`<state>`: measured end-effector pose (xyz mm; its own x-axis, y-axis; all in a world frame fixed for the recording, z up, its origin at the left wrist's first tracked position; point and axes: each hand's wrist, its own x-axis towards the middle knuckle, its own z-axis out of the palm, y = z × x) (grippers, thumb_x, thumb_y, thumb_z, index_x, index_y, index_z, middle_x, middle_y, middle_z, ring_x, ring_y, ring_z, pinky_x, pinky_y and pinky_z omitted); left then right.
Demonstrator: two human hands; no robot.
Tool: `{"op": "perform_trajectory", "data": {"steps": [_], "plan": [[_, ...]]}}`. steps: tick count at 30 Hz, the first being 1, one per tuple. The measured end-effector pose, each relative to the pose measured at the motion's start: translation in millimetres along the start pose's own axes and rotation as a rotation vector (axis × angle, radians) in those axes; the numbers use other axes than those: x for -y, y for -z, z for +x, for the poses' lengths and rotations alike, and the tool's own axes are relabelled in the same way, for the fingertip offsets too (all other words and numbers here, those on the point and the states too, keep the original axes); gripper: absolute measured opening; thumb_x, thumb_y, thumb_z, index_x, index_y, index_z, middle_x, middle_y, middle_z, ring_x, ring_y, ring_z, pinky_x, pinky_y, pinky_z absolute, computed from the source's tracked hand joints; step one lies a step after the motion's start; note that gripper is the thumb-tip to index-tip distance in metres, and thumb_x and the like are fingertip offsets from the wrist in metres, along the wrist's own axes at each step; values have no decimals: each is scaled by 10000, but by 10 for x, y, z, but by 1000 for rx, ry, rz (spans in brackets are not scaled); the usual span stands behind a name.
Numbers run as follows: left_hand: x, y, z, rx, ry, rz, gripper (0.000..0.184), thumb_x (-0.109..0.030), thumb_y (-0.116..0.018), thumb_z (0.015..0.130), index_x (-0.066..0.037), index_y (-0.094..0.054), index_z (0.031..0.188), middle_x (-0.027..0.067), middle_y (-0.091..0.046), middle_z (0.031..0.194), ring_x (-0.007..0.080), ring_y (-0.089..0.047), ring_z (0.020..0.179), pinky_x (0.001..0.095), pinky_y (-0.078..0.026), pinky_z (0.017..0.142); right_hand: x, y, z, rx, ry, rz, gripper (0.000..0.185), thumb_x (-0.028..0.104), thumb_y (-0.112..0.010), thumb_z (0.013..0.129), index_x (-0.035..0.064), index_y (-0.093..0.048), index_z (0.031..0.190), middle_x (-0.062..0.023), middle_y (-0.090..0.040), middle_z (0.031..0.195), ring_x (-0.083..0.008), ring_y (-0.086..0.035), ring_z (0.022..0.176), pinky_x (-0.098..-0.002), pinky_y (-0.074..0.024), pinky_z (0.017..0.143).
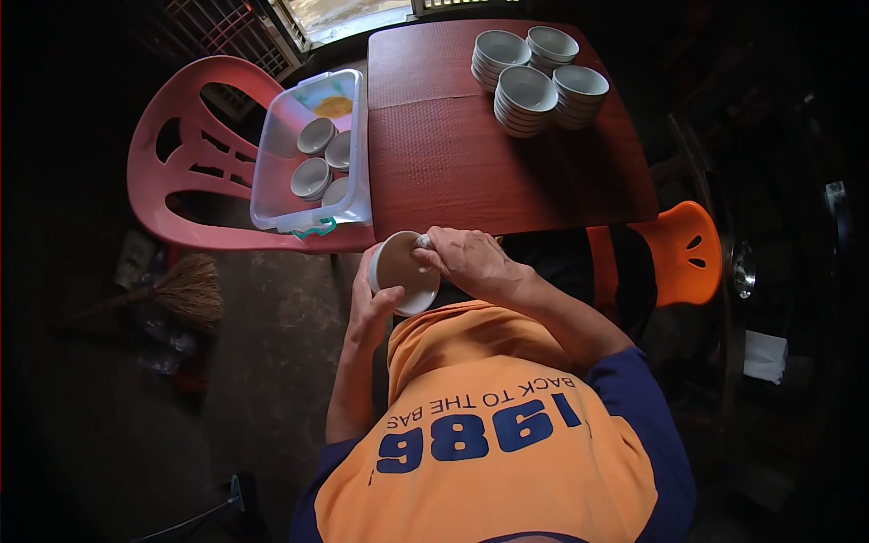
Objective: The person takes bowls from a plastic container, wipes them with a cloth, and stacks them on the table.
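Observation:
Above my lap, a white bowl (418,291) is tilted so that its inside faces up toward me. My left hand (369,303) grips it from the left, with the thumb over the near rim and the fingers behind the wall. My right hand (471,262) is closed at the bowl's upper right rim, its fingertips reaching inside. Pinched there is a small whitish wad (423,242), like tissue or cloth, mostly hidden by the fingers.
Stacks of white bowls (527,90) stand on the red table (434,172). Left of it, a clear plastic bin (272,185) with several bowls rests on a pink chair (158,172). An orange chair (692,262) is at the right, a straw broom (192,291) on the left.

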<state>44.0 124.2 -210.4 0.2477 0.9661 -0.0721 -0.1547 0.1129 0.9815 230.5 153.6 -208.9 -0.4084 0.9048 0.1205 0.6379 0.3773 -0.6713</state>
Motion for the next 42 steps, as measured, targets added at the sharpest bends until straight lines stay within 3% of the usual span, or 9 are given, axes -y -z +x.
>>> {"op": "perform_trajectory", "data": {"steps": [5, 8, 11, 15, 20, 27, 35, 38, 42], "plan": [[31, -20, -44, 174, 169, 52, 739, -282, -660, 617, 7, -394, 1243, 87, -506, 1058, 165, -510, 996, 300, -422, 870, 51, 114, 71, -248, 593, -348, 185, 228, -621, 809, 75, -519, 788, -39, -529, 688, -197, -583, 647, -323, -490, 600], [-72, -33, -87, 164, 107, 75, 762, -316, -675, 616, 7, -388, 1244, 96, -509, 1072, 174, -518, 1007, 305, -424, 877, -66, 28, 44, -293, 513, -174, 211, 247, -622, 817, 73, -509, 779, -50, -543, 697, -208, -593, 656, -333, -490, 564], [-67, -71, -67, 1, -46, 0, 812, -406, -694, 612, 3, -386, 1241, 124, -518, 1112, 197, -533, 1039, 321, -435, 881, 27, -3, -137, 70, -190, 509, 237, 234, -583, 882, 11, -580, 962, -101, -591, 779, -270, -628, 736, -367, -523, 593], [22, -70, -26, -73, -92, -21, 797, -391, -683, 616, 5, -387, 1242, 127, -516, 1115, 195, -532, 1033, 320, -442, 870, -31, -40, -249, 174, 42, 173, 328, 184, -584, 883, -1, -561, 1152, -168, -598, 854, -280, -641, 776, -348, -546, 664], [-35, -84, -64, 122, 110, 285, 727, -297, -665, 625, -5, -392, 1233, 117, -511, 1102, 184, -531, 1022, 315, -443, 857, -146, -22, -43, -275, 317, -202, 221, 246, -599, 864, 58, -528, 774, -90, -581, 682, -238, -626, 665, -325, -507, 566], [-35, -174, -11, -84, -191, 42, 720, -239, -654, 619, -32, -369, 1248, 120, -509, 1097, 199, -530, 1020, 330, -444, 876, -112, -253, -247, 206, -319, 1206, 434, 385, -395, 986, 10, -562, 846, -32, -565, 641, -100, -575, 583, -280, -438, 508], [-33, -132, -38, 108, -45, 181, 694, -141, -651, 622, -63, -367, 1250, 117, -505, 1099, 221, -541, 999, 344, -461, 852, -113, 68, -83, -200, 280, -119, 246, 239, -537, 922, -5, -559, 896, -167, -638, 767, -307, -641, 686, -356, -509, 583], [-87, -168, -30, 80, -145, 44, 711, -125, -677, 634, -49, -348, 1259, 116, -481, 1131, 212, -524, 1033, 342, -453, 871, -98, -118, -147, -48, -116, 709, 354, 351, -474, 960, 16, -556, 882, -38, -608, 700, -78, -562, 594, -254, -466, 500], [89, -145, 69, -57, -401, 307, 795, -102, -775, 629, -68, -316, 1277, 153, -468, 1189, 245, -523, 1051, 370, -454, 889, -141, -374, -295, 313, -431, 1568, 420, 434, -509, 911, 20, -574, 929, -29, -597, 730, -59, -532, 586, -182, -434, 481]]}}
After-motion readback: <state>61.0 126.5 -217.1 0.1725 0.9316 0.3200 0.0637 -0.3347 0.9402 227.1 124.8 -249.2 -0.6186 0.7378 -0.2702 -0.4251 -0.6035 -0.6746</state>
